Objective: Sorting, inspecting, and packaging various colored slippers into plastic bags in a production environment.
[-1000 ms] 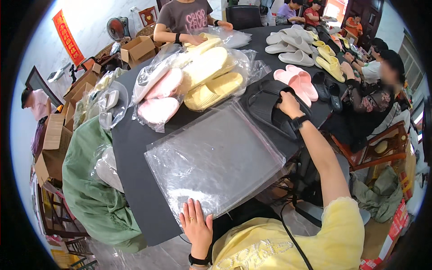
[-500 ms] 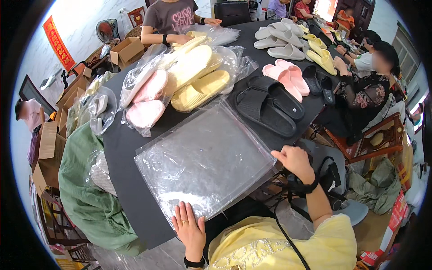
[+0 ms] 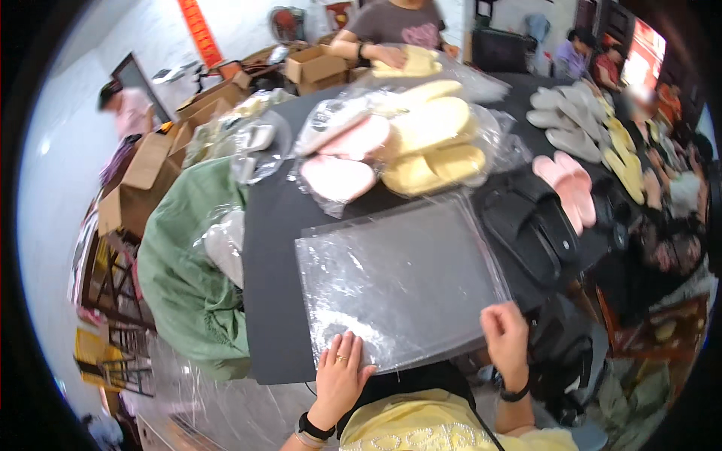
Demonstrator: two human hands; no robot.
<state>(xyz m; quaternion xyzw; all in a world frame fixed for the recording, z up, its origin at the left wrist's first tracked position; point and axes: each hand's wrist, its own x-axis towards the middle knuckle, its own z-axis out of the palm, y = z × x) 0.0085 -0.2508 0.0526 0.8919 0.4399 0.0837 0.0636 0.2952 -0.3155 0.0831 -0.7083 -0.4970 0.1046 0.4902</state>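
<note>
- Head view, lower middle: clear plastic bags (image 3: 410, 274) lie in a flat, roughly rectangular stack on the matte black table (image 3: 272, 316), their film glossy, wrinkled and bright with glare at the lower left corner.
- Left hand (image 3: 340, 376), bottom centre-left of the frame: palm down on that shiny corner, fingers extended and lying together, thumb apart, gripping nothing.
- Right hand (image 3: 505, 338), lower right of centre: fingers curled in toward the thumb at the stack's right edge; whether they pinch the film, I cannot tell.
- Black slippers (image 3: 513, 225), right of centre: a thick-soled, broad-strapped pair just beside the stack's upper right edge.
- Pink slippers (image 3: 565, 188), right and a little above: a smooth, rounded pair near the black ones.
- Yellow slippers (image 3: 432, 167), upper centre: smooth and round-toed, in crinkled clear wrapping, beside wrapped pale pink slippers (image 3: 338, 179).
- Grey slippers (image 3: 571, 120), upper right: a blurred cluster.
- Green cloth (image 3: 192, 278), left: soft, heavily creased folds beside the table.
- Cardboard box (image 3: 316, 66), upper centre-left: brown and angular, flaps open.
</note>
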